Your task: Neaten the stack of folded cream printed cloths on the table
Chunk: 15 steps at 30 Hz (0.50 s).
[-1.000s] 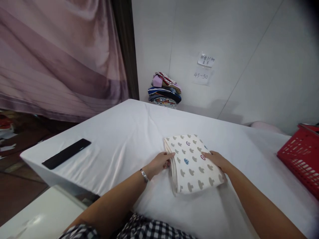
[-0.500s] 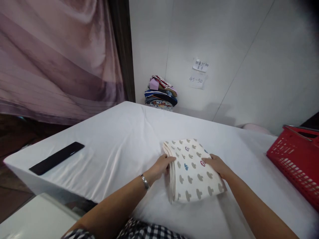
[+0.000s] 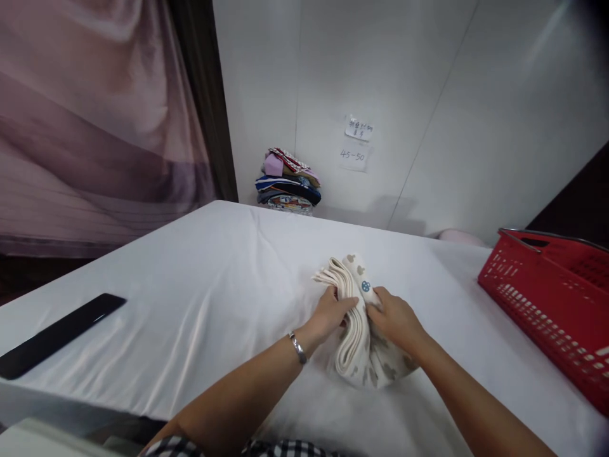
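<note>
— Near the middle of the white-covered table (image 3: 214, 266), toward its near edge, what is being held?

— A folded cream cloth (image 3: 354, 330) printed with grey and blue motifs is gripped between both hands. It is bunched upward, so that its stacked folded edges are turned up and to the left.

— Which way does its long axis run?

— It is seen running from the near edge away toward the far edge, slightly tilted to the left at the far end.

— How is it placed relative to the fingers?

— The cloth is pressed between the two hands. The left hand (image 3: 330, 314) is set against its left side, fingers curled over the layered edges. The right hand (image 3: 394, 320) is laid on the right side, fingers bent onto the printed face near the blue motif. Both are closed on the fabric; neither is clearly nearer, since both are touching it.

— And the arms?

— Both forearms are stretched forward from the near edge and brought together at the cloth. A bracelet (image 3: 298, 348) is worn on the left wrist.

— What else is seen?

— A red basket (image 3: 547, 298) is stood at the right edge, well apart from the hands. A flat black object (image 3: 57, 333) is laid by the left edge. A pile of folded garments (image 3: 288, 184) is stacked at the far edge, against the wall.
</note>
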### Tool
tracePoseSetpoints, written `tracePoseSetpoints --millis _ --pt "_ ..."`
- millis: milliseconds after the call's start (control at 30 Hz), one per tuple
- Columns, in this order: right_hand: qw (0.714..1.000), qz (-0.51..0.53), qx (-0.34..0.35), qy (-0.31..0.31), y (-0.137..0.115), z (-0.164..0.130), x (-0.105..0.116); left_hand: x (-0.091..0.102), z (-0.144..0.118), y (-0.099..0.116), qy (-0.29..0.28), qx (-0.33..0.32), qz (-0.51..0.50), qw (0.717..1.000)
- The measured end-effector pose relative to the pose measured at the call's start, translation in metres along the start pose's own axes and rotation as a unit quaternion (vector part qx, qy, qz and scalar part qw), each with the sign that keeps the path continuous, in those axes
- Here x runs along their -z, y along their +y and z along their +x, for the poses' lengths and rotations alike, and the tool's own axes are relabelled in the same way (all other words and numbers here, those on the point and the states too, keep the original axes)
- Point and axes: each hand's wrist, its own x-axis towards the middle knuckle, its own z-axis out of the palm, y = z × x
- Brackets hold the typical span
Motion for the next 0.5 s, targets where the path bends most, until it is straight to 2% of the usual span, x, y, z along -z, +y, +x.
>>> tracePoseSetpoints --millis 133,233,367,500 --pt "0.996 0.076 -0.032 -0.020 0.005 -0.007 0.005 -0.006 0.000 0.000 -0.011 0.026 -0.016 0.999" --pt "0.993 0.111 -0.019 -0.030 0.004 -0.012 0.008 -0.011 0.000 0.001 -0.012 0.032 -0.024 0.999" --pt "0.995 0.086 0.023 -0.037 0.000 -0.017 0.011 -0.018 -0.005 0.004 -0.028 0.020 -0.045 0.998" --pt "0.997 0.056 0.007 -0.054 0.004 -0.013 0.015 -0.020 -0.009 0.010 -0.088 0.013 -0.062 0.994"
